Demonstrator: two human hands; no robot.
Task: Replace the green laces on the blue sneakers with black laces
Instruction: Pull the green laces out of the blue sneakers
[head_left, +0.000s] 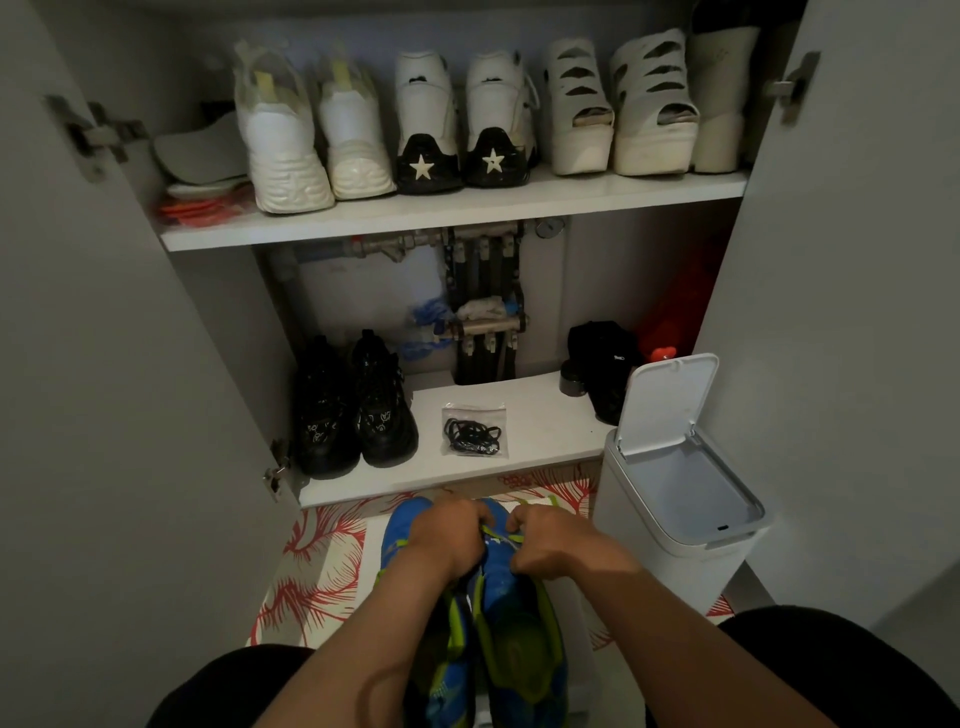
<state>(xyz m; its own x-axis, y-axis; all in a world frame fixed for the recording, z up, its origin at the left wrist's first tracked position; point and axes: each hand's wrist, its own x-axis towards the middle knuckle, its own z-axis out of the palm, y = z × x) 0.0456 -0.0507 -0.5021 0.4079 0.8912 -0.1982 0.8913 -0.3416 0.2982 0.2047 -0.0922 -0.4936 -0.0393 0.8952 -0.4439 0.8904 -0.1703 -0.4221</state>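
Quick count from me: there were two blue mesh sneakers (506, 587) with green laces (497, 532), one clear zip bag of black laces (474, 430), one white plastic flip-lid bin (675, 499), three pairs of white shoes (283, 150) up top, and two black chunky sneakers (356, 410) below.

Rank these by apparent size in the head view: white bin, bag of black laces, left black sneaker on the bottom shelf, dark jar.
1. white bin, though it stands nearer the camera than the rest
2. left black sneaker
3. bag of black laces
4. dark jar
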